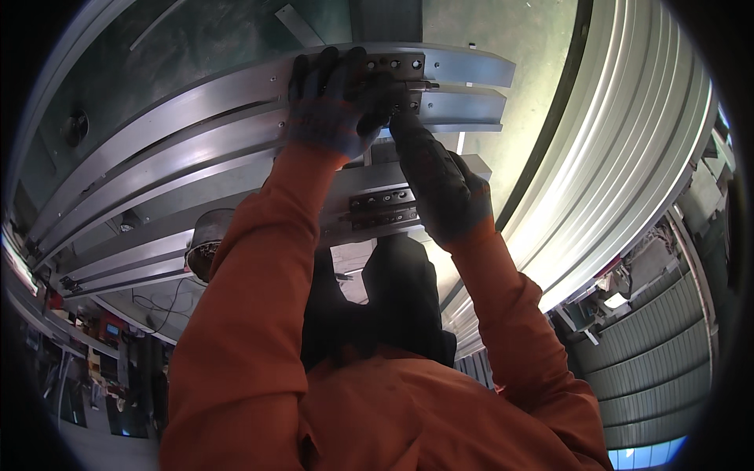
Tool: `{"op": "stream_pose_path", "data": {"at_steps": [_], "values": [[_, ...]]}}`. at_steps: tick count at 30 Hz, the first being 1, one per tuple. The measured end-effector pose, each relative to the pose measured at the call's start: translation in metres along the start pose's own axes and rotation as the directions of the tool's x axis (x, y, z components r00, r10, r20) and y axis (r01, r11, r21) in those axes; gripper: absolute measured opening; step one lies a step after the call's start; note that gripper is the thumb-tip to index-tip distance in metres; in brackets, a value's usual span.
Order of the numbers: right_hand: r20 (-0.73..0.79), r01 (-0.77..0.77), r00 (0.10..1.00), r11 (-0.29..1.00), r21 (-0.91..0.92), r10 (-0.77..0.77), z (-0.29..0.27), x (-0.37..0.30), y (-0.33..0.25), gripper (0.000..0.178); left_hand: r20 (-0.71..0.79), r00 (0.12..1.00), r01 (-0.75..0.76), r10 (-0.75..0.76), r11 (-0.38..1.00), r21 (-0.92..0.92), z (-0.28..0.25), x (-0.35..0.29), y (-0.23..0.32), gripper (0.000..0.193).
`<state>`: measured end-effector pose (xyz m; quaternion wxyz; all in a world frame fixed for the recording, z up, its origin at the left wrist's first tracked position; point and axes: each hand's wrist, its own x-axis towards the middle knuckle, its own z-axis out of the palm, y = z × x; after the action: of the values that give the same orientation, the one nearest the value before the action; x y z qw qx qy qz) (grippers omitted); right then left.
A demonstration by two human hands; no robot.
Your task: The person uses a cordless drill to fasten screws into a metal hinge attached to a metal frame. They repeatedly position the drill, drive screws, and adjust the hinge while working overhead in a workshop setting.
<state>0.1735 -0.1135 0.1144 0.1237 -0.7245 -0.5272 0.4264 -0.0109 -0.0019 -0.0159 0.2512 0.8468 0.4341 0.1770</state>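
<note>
My left hand [330,102], in a dark glove, lies over the silver metal profiles [212,102] with its fingers stretched across them. Its thumb side is beside a dark plate with holes [397,63]. My right hand [463,208], also gloved, is wrapped round the body of a dark hand-held power tool [424,157]. The tool's head meets the plate, close to my left thumb, and a metal rod-like piece [424,85] shows there, pointing right. Whether my left fingertips touch the tool is hidden in shadow.
Nearer me, another profile [334,188] carries two dark strips with holes [382,200]. A round metal container [210,239] with small pieces inside stands by my left forearm. Long pale profiles [628,118] are stacked on the right. A cable [161,302] loops at the left.
</note>
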Motion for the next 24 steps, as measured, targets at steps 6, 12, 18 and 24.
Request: {"op": "stream_pose_path", "data": {"at_steps": [6,12,18,24], "values": [[0.134,0.176,0.981,0.923,-0.341,-0.137,-0.020,0.007,-0.015,0.057,0.161,0.986,0.049,-0.052,0.998,0.027,-0.006,0.000,0.000,0.063],[0.271,0.182,0.960,0.904,-0.388,-0.077,-0.032,0.021,-0.002,0.060,0.066,0.997,0.028,-0.030,0.999,0.018,0.002,-0.005,-0.003,0.055],[0.384,-0.135,0.855,0.865,-0.484,0.349,-0.046,0.030,-0.026,0.056,0.094,0.994,0.049,-0.051,0.999,0.024,0.000,-0.005,-0.003,0.050],[0.424,-0.077,0.819,0.806,-0.586,0.386,-0.053,0.037,-0.037,0.061,0.097,0.994,0.054,-0.053,0.999,0.000,-0.001,-0.002,-0.003,0.051]]}}
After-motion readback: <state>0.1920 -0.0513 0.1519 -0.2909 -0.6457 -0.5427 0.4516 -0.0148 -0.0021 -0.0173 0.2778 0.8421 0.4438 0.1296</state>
